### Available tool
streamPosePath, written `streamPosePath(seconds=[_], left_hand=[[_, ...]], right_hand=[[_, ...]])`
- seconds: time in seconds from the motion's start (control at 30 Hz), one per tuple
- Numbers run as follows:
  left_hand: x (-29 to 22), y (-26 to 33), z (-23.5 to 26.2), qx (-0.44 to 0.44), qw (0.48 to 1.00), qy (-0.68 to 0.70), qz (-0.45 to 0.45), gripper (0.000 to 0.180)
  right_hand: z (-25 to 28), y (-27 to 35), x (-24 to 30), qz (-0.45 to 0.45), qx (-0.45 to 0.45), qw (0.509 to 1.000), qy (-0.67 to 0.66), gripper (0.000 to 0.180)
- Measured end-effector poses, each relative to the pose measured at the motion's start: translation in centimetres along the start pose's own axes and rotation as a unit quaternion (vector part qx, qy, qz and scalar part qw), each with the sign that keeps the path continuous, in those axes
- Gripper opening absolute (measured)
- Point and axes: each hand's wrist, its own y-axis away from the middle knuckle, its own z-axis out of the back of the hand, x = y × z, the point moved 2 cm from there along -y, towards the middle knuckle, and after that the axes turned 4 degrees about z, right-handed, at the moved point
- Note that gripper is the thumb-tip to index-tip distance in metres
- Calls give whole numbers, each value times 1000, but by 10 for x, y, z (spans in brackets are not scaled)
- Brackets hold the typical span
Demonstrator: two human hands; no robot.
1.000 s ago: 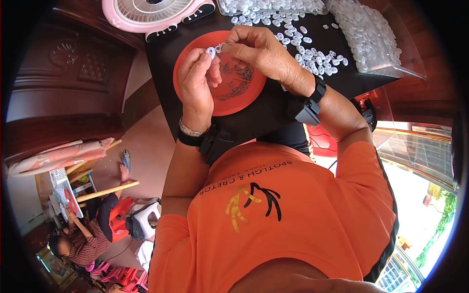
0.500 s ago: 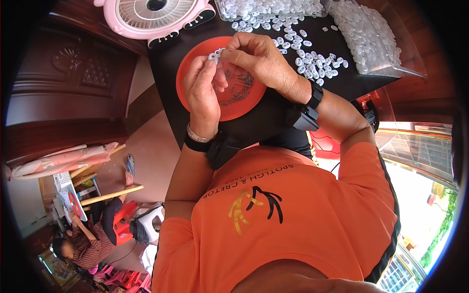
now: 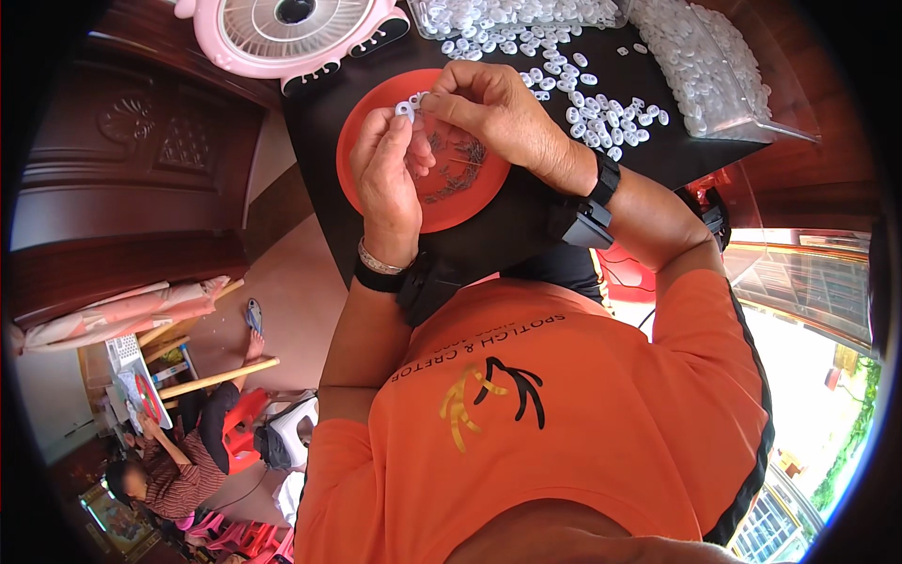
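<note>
Over the orange-red plate [image 3: 451,214], my left hand [image 3: 387,183] is closed in a pinch on a small white plastic piece with holes [image 3: 405,109]. My right hand [image 3: 507,115] meets it from the right, thumb and forefinger pinched at the far end of the piece. Whether those right fingers also grip something smaller is hidden. Many small grey metal bits [image 3: 470,155] lie in the plate below the hands. To the right of the plate, loose white oval two-holed pieces [image 3: 601,122] are scattered on the black table [image 3: 489,246].
A clear tub [image 3: 709,80] full of white pieces lies at the far right, and another clear container [image 3: 526,11] stands at the back. A pink fan [image 3: 296,38] sits at the back left. Another person [image 3: 178,461] sits at the lower left, near red stools [image 3: 242,428].
Both hands keep almost the same pose over the plate. The white piece has turned slightly in my fingers, so its near hole shows more clearly.
</note>
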Motion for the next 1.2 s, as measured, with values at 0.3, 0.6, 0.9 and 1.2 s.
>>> streamPosePath(seconds=[0.3, 0.6, 0.9, 1.2], left_hand=[[0, 3, -4, -17, 1000, -18, -9, 19], [-1, 1, -3, 14, 999, -34, 0, 17], [-4, 0, 1, 31, 998, -46, 43, 20], [0, -2, 2, 30, 997, -29, 70, 22]], right_hand=[[0, 0, 0, -48, 17, 999, 2, 15], [3, 0, -1, 17, 15, 998, 53, 18], [10, -3, 8, -62, 124, 989, 60, 17], [11, -4, -1, -102, 165, 980, 35, 16]])
